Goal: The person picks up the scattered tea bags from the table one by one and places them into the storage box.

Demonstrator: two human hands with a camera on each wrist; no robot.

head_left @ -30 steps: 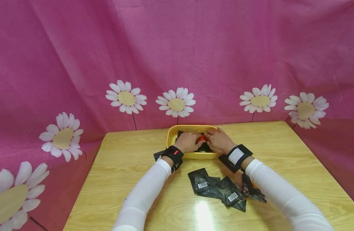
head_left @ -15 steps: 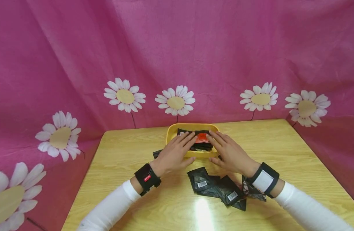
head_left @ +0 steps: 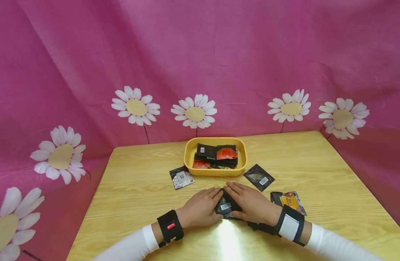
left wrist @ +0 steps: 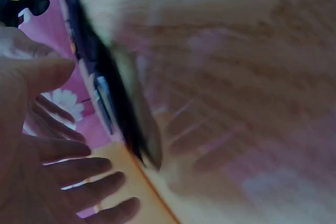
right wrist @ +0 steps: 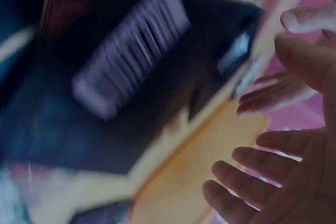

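Note:
Several flat black sachets with white barcode labels lie on the table, and one black sachet [head_left: 225,206] shows between my two hands in the head view. My left hand [head_left: 200,207] reaches in from the left over its edge, fingers extended. Opposite it, my right hand [head_left: 253,204] covers the pile's right part. Both wrist views show straight, slightly spread fingers with nothing gripped. A large barcode label [right wrist: 134,51] on a dark sachet is close in the right wrist view. In the left wrist view the dark sachets [left wrist: 105,77] appear blurred beside my fingers.
Behind the hands stands a yellow tray [head_left: 216,173] with black and red sachets [head_left: 226,153] inside. A white-patterned sachet [head_left: 181,177] lies at its front left, a black barcoded sachet [head_left: 259,177] at its front right. An orange-labelled sachet [head_left: 289,202] lies farther right. A pink flowered cloth [head_left: 239,72] hangs behind the table.
Both hands have left the yellow tray and come back toward me, down to the sachet pile on the table. The sachets in the tray and those beside it are now uncovered.

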